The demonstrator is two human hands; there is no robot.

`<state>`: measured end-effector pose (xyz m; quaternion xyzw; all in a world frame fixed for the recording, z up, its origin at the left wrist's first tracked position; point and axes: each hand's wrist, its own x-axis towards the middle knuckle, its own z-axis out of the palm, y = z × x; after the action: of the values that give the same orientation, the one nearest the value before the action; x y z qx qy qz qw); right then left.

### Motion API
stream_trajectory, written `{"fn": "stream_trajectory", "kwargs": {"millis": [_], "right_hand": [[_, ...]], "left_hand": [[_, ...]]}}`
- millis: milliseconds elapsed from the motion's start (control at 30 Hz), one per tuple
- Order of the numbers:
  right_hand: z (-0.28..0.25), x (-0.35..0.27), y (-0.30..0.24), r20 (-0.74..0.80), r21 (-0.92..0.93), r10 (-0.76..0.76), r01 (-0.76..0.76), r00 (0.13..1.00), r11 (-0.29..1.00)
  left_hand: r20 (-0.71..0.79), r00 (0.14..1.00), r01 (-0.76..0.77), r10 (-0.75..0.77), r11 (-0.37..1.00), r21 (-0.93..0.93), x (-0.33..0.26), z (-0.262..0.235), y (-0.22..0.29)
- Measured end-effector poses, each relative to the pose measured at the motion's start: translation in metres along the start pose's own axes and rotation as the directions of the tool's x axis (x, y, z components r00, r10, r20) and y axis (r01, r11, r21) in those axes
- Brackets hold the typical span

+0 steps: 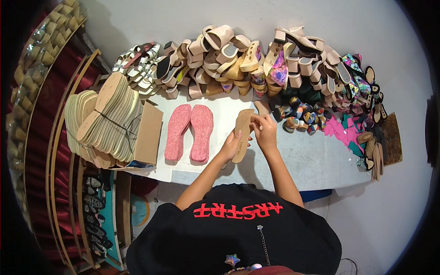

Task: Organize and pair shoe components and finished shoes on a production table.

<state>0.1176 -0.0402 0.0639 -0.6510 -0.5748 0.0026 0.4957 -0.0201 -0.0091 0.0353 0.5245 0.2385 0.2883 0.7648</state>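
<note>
Over the front of the table, my left hand [230, 145] grips a tan insole [240, 149] along its side, the thumb lying on top. The insole is tilted, with its printed heel end toward me. At its wider far end, my right hand [264, 130] is closed, its bent fingertips pinching the edge. Anything small between those fingertips is hidden. To the left of my hands lie two pink speckled wedge soles [178, 133], side by side on the white table covering. A tan sole-shaped piece [262, 107] rests just beyond my right hand.
Bundled insoles [106, 121] stand stacked beside a cardboard box [149, 133] at left. Heeled sandals [220, 55] are piled along the wall. Multicoloured heels [302, 114] lie right of my hands, near pink fabric scraps [341, 133]. A shoe rack [94, 215] stands below left.
</note>
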Motion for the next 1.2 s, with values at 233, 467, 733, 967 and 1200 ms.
{"fn": "stream_trajectory", "kwargs": {"millis": [233, 467, 733, 967, 1200], "right_hand": [[-0.006, -0.004, -0.011, 0.046, 0.038, 0.052, -0.053, 0.998, 0.998], [-0.016, -0.004, -0.01, 0.013, 0.078, 0.179, -0.179, 0.984, 0.981], [-0.032, -0.01, -0.004, 0.013, 0.068, 0.049, -0.049, 0.999, 0.996], [-0.037, -0.018, -0.006, 0.071, 0.03, -0.217, 0.216, 0.973, 0.976], [-0.031, -0.024, -0.003, -0.078, -0.073, -0.225, 0.219, 0.971, 0.973]], "left_hand": [[-0.031, 1.0, -0.001, 0.002, 1.0, 0.012, -0.008, 0.005, -0.003], [0.007, 0.989, -0.15, 0.15, 0.98, 0.133, 0.002, 0.006, -0.015], [0.123, 0.989, 0.095, -0.078, 0.986, -0.135, 0.007, 0.016, 0.005], [-0.143, 0.977, 0.158, -0.161, 0.987, -0.035, 0.018, 0.01, -0.001], [-0.2, 0.98, 0.004, -0.013, 0.999, -0.043, 0.018, 0.025, 0.008]]}}
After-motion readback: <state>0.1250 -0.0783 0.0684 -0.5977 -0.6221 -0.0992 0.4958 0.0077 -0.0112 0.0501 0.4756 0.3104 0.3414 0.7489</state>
